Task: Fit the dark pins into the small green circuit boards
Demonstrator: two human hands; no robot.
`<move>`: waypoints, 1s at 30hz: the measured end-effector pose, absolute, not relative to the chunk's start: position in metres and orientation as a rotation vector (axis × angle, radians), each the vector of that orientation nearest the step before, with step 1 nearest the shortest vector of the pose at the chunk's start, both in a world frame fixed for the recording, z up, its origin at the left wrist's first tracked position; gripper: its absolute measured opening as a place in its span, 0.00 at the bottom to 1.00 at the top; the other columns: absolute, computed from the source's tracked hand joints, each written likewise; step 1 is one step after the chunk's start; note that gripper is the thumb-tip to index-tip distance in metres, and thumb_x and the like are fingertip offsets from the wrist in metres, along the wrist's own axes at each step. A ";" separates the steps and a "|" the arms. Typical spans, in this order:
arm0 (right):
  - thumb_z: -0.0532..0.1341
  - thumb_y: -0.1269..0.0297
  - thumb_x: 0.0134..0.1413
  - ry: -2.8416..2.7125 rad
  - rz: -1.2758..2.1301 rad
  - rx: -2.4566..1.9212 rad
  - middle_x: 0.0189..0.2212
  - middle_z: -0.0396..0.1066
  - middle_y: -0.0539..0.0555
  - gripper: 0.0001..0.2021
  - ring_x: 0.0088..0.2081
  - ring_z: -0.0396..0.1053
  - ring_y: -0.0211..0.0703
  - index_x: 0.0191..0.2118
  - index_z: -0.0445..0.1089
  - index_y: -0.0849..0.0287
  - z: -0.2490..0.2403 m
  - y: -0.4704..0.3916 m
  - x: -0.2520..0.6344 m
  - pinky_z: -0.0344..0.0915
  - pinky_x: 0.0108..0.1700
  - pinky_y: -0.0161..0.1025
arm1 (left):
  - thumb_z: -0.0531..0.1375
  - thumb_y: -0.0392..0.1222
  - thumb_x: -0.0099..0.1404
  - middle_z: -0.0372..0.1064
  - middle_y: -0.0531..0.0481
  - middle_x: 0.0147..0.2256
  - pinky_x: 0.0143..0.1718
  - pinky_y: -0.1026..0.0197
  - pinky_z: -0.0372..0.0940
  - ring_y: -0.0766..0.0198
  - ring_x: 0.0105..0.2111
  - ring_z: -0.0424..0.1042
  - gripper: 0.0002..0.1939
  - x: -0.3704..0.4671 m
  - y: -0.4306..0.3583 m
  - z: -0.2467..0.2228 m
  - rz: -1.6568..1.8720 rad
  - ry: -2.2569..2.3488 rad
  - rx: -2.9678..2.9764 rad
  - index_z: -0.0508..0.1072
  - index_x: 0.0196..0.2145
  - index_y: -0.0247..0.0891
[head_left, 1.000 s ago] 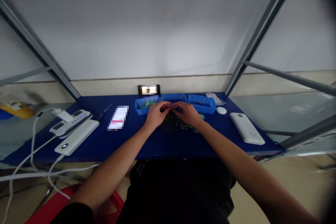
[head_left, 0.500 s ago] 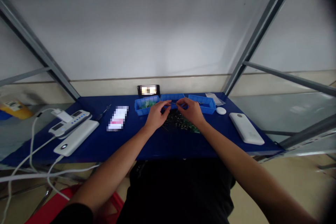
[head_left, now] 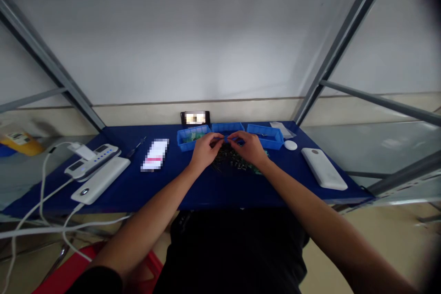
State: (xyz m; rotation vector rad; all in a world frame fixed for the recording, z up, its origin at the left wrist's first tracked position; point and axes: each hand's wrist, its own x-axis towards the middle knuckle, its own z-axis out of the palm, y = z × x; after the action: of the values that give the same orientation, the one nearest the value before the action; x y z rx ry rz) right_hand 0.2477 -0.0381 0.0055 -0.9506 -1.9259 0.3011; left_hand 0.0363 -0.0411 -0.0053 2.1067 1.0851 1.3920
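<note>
My left hand [head_left: 206,148] and my right hand [head_left: 248,147] meet fingertip to fingertip above the table, both closed in a pinch. What sits between the fingertips is too small to make out. Beneath them lies a pile of small dark and metallic parts [head_left: 237,161], with green bits at its right side, partly covered by my right hand. Behind the hands stand three blue bins. The left bin [head_left: 182,145] holds small green pieces, the middle bin [head_left: 227,127] is mostly hidden, and the right bin [head_left: 278,144] has a few thin parts in it.
A phone [head_left: 195,118] leans at the back; another phone [head_left: 155,154] lies left, beside a thin tool [head_left: 136,148]. White power banks [head_left: 99,181] with cables and a power strip [head_left: 91,163] fill the far left. A round white case [head_left: 290,145] and white power bank [head_left: 323,168] lie right.
My fingertips have drawn closer together, the right hand shifting slightly left and down. Both hands keep their pinch over the pile.
</note>
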 end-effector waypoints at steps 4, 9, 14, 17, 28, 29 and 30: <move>0.64 0.63 0.65 -1.869 0.254 -0.983 0.39 0.81 0.51 0.04 0.35 0.79 0.44 0.42 0.77 0.52 0.010 -0.040 0.249 0.76 0.42 0.43 | 0.64 0.37 0.71 0.82 0.46 0.43 0.49 0.51 0.78 0.58 0.42 0.83 0.05 0.035 -0.038 -0.009 1.387 1.088 2.068 0.77 0.44 0.41; 0.62 0.62 0.66 -1.853 0.201 -0.955 0.40 0.80 0.54 0.06 0.38 0.78 0.47 0.43 0.76 0.53 0.011 -0.040 0.249 0.77 0.43 0.45 | 0.67 0.37 0.68 0.82 0.46 0.44 0.41 0.55 0.79 0.57 0.40 0.84 0.05 0.036 -0.037 -0.011 1.379 1.084 1.963 0.77 0.42 0.40; 0.61 0.66 0.66 -1.901 0.183 -0.883 0.45 0.79 0.55 0.07 0.48 0.77 0.49 0.45 0.76 0.52 0.011 -0.041 0.248 0.77 0.47 0.46 | 0.67 0.36 0.68 0.83 0.48 0.39 0.43 0.53 0.78 0.58 0.37 0.83 0.04 0.036 -0.037 -0.009 1.380 1.090 2.016 0.79 0.41 0.41; 0.62 0.67 0.65 -1.956 0.195 -0.873 0.44 0.80 0.54 0.07 0.47 0.78 0.48 0.46 0.76 0.52 0.007 -0.038 0.248 0.76 0.49 0.46 | 0.66 0.36 0.69 0.82 0.50 0.39 0.44 0.54 0.78 0.60 0.37 0.82 0.05 0.037 -0.039 -0.007 1.362 1.119 2.079 0.80 0.42 0.41; 0.62 0.70 0.61 -2.040 0.373 -0.880 0.37 0.80 0.50 0.21 0.36 0.79 0.43 0.60 0.71 0.53 0.001 -0.035 0.247 0.75 0.44 0.41 | 0.63 0.38 0.72 0.82 0.47 0.43 0.46 0.54 0.78 0.58 0.40 0.83 0.14 0.039 -0.047 0.000 1.348 1.053 2.056 0.73 0.55 0.42; 0.61 0.70 0.62 -2.036 0.363 -0.873 0.37 0.80 0.50 0.22 0.36 0.78 0.42 0.61 0.71 0.53 0.002 -0.035 0.248 0.75 0.44 0.41 | 0.62 0.39 0.73 0.82 0.47 0.43 0.43 0.55 0.78 0.59 0.38 0.83 0.13 0.039 -0.047 0.000 1.354 1.064 2.050 0.73 0.54 0.42; 0.61 0.70 0.63 -2.029 0.347 -0.871 0.38 0.80 0.51 0.22 0.36 0.78 0.42 0.61 0.71 0.53 0.002 -0.035 0.248 0.75 0.44 0.41 | 0.61 0.40 0.74 0.82 0.47 0.42 0.41 0.56 0.78 0.60 0.35 0.83 0.12 0.038 -0.047 0.000 1.356 1.079 2.047 0.73 0.54 0.42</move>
State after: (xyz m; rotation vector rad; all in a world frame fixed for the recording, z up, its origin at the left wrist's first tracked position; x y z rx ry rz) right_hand 0.2483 -0.0352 0.0024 -0.8714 -2.0290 0.3470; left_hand 0.0384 -0.0470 -0.0001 2.0467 1.0789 1.3561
